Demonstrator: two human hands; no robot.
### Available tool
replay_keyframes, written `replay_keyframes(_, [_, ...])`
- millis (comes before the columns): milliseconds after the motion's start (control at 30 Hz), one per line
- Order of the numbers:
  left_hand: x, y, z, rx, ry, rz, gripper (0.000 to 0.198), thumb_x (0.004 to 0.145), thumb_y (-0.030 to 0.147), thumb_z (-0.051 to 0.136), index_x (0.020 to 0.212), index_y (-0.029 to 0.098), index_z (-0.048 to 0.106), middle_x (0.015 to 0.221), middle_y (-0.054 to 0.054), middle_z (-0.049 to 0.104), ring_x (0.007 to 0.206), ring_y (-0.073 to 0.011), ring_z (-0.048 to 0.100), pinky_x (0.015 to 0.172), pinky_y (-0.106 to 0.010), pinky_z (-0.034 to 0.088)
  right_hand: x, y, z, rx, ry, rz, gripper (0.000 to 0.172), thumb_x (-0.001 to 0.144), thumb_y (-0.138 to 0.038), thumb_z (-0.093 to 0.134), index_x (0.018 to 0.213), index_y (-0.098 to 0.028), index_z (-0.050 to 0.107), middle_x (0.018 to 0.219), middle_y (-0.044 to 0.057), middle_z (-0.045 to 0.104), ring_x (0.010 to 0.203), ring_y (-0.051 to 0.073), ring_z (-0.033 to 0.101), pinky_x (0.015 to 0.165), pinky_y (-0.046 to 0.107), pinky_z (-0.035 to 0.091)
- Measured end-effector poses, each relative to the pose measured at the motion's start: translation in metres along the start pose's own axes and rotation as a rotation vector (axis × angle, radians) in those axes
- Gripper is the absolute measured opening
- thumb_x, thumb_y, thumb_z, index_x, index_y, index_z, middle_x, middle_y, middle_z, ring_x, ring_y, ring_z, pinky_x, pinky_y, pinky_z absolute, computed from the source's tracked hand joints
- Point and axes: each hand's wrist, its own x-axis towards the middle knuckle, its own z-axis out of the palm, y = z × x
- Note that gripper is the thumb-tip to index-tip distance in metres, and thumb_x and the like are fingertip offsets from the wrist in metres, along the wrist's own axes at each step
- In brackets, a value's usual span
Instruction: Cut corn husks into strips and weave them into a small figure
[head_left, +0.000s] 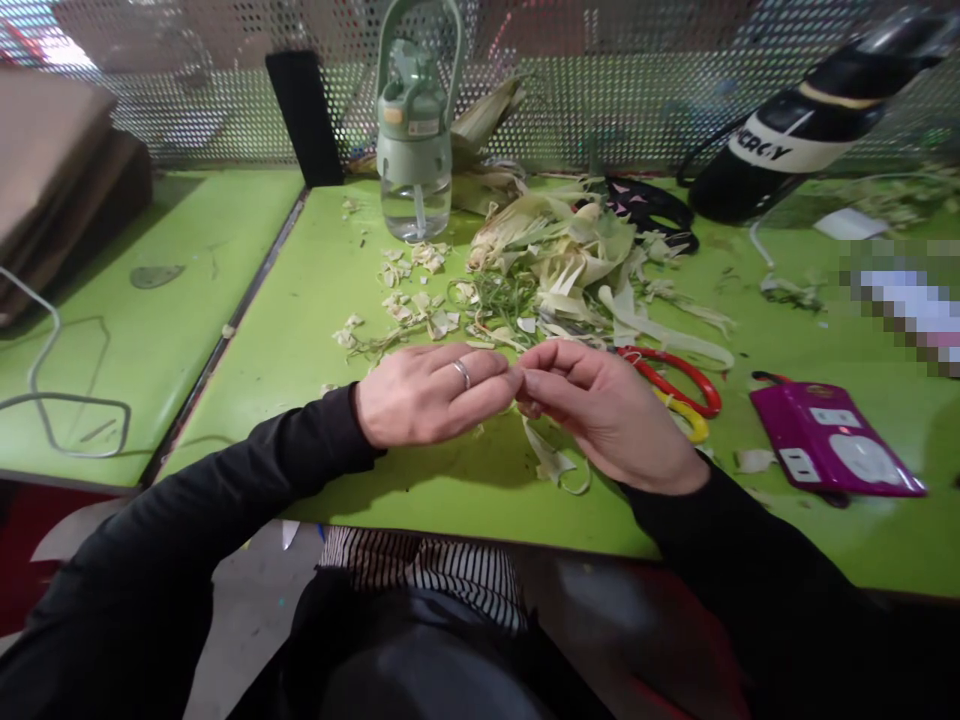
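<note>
My left hand, with a ring on one finger, reaches in from the left with its fingers bent and pressed together. Its fingertips meet those of my right hand, whose thumb and forefinger are pinched. Whatever lies between them is too small or hidden to make out. Just beyond both hands is a loose heap of dry corn husks with green shreds and small pale scraps. A curled husk strip lies below my right hand. Red handles, seemingly of scissors, and a yellow loop show beside that hand.
A green-lidded water bottle stands at the back, near a black upright block. A black bottle leans at the right. The purple socket block lies near right. Brown packages and a cable are at left.
</note>
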Motion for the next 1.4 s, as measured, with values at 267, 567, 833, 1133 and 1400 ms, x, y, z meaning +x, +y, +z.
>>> replay_keyframes(267, [0.008, 0.007, -0.003, -0.576, -0.047, -0.620, 0.004, 0.084, 0.013, 0.066, 0.081, 0.012, 0.062, 0.067, 0.000, 0.069, 0.056, -0.0058, 0.062, 0.055, -0.015, 0.051, -0.004, 0.000, 0.000, -0.701, 0.167, -0.601, 0.011, 0.091, -0.022, 0.066, 0.100, -0.025, 0.070, 0.093, 0.001, 0.077, 0.079, 0.016, 0.072, 0.071, 0.029, 0.058])
replay_keyframes(567, [0.005, 0.009, 0.000, -0.919, -0.143, -0.990, 0.010, 0.085, 0.022, 0.064, 0.081, 0.013, 0.060, 0.067, -0.001, 0.064, 0.054, -0.0063, 0.054, 0.052, -0.019, 0.047, -0.003, 0.005, 0.005, -0.861, 0.245, -0.662, 0.007, 0.092, -0.019, 0.064, 0.093, -0.024, 0.068, 0.083, 0.002, 0.075, 0.068, 0.017, 0.070, 0.064, 0.030, 0.057])
replay_keyframes(833, [-0.022, -0.057, -0.039, -0.095, -0.245, -1.019, 0.011, 0.088, 0.022, 0.060, 0.082, 0.014, 0.065, 0.078, -0.003, 0.070, 0.062, -0.0089, 0.058, 0.063, -0.024, 0.051, 0.004, 0.008, -0.003, -0.670, 0.288, -0.497, 0.004, 0.088, -0.022, 0.069, 0.092, -0.022, 0.070, 0.081, -0.001, 0.076, 0.063, 0.013, 0.068, 0.061, 0.026, 0.058])
replay_keyframes(1133, [-0.021, -0.063, 0.014, -0.233, -0.459, -1.007, 0.008, 0.078, 0.017, 0.071, 0.073, 0.013, 0.066, 0.074, -0.003, 0.068, 0.063, -0.0103, 0.055, 0.072, -0.029, 0.049, 0.015, 0.017, -0.005, -0.485, 0.270, -0.332, 0.009, 0.087, -0.029, 0.068, 0.089, -0.021, 0.070, 0.077, 0.000, 0.074, 0.063, 0.014, 0.066, 0.059, 0.029, 0.055])
replay_keyframes(1400, [0.001, -0.006, 0.010, -1.131, -0.099, -1.028, 0.014, 0.086, 0.022, 0.068, 0.093, 0.012, 0.061, 0.080, -0.002, 0.068, 0.062, -0.0057, 0.058, 0.059, -0.019, 0.049, 0.007, 0.006, 0.003, -0.520, 0.375, -0.512, 0.004, 0.089, -0.026, 0.066, 0.092, -0.023, 0.068, 0.085, 0.001, 0.076, 0.071, 0.016, 0.070, 0.067, 0.031, 0.058])
